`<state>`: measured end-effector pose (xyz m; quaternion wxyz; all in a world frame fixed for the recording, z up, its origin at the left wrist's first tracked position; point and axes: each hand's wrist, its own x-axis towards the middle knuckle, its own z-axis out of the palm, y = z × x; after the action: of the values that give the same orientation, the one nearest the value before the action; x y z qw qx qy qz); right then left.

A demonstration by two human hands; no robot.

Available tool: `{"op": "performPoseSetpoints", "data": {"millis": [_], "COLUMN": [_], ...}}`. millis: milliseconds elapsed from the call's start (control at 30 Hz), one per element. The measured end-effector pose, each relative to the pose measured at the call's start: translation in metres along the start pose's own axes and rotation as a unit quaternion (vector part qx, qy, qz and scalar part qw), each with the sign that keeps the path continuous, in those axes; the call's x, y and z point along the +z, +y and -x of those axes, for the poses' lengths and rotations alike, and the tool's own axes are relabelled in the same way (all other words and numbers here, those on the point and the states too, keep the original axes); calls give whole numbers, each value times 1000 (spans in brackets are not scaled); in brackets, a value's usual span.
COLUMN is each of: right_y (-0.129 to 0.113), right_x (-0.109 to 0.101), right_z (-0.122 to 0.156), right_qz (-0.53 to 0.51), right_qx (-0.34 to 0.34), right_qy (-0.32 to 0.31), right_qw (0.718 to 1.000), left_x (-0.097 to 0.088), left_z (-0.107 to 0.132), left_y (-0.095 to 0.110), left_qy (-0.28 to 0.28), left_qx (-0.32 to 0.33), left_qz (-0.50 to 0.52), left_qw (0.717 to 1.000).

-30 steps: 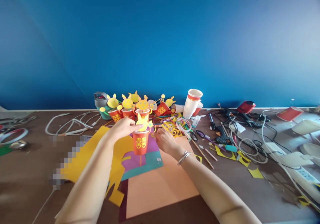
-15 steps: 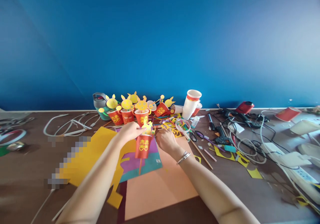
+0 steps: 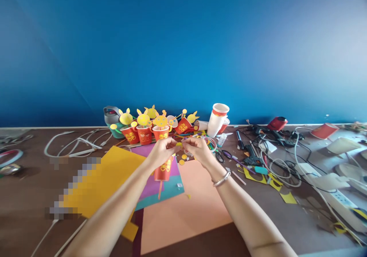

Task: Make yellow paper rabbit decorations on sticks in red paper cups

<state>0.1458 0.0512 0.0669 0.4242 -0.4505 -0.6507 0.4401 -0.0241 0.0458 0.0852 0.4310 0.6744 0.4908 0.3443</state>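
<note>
My left hand (image 3: 162, 152) is closed round the top of a red paper cup (image 3: 163, 170) with a yellow double-happiness sign, and a thin stick pokes out below the cup. My right hand (image 3: 197, 150) is raised next to it, fingers pinched on a small yellow paper piece (image 3: 179, 144) at the cup's rim. Both hands meet above sheets of purple, teal and orange paper (image 3: 183, 211). A bracelet sits on my right wrist.
A row of finished red cups with yellow bunny heads (image 3: 145, 125) stands at the wall by a grey-lidded bottle (image 3: 110, 115). Stacked white cups (image 3: 217, 119), scissors, a glue gun (image 3: 249, 154), tangled cables and a power strip (image 3: 341, 203) fill the right side. Yellow paper (image 3: 106, 176) lies left.
My right hand lifted off the table and came left to meet my left hand at the cup's rim. The cup stayed in my left hand, shifted slightly.
</note>
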Motion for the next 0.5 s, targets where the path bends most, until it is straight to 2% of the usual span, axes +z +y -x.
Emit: {"op": "performPoseSetpoints", "data": {"millis": [67, 100, 133, 167, 200, 233, 300, 400, 500], "right_y": [-2, -1, 0, 3, 7, 12, 24, 39, 45], "right_x": [-9, -16, -25, -34, -43, -51, -63, -70, -72], "right_z": [0, -1, -2, -3, -4, -5, -7, -8, -9], "right_qz": [92, 176, 277, 394, 504, 535, 567, 581, 576], "right_qx": [-18, -16, -3, 22, 63, 92, 122, 132, 126], "right_qy": [-20, -30, -32, -27, -32, -30, -28, -22, -17], "right_qw": [995, 984, 960, 918, 861, 840, 814, 803, 808], "left_x": [3, 4, 4, 4, 5, 5, 7, 12, 15], "left_z": [0, 0, 0, 0, 0, 0, 0, 1, 2], "left_y": [0, -1, -2, -3, -4, -5, -7, -8, -7], "left_qy": [20, 34, 43, 49, 51, 50, 39, 30, 33], "left_qx": [-12, -10, -7, -4, -1, 1, 8, 17, 32], "left_qz": [25, 26, 23, 19, 13, 6, -7, -20, -37], "left_qw": [999, 999, 999, 999, 999, 999, 999, 999, 998]}}
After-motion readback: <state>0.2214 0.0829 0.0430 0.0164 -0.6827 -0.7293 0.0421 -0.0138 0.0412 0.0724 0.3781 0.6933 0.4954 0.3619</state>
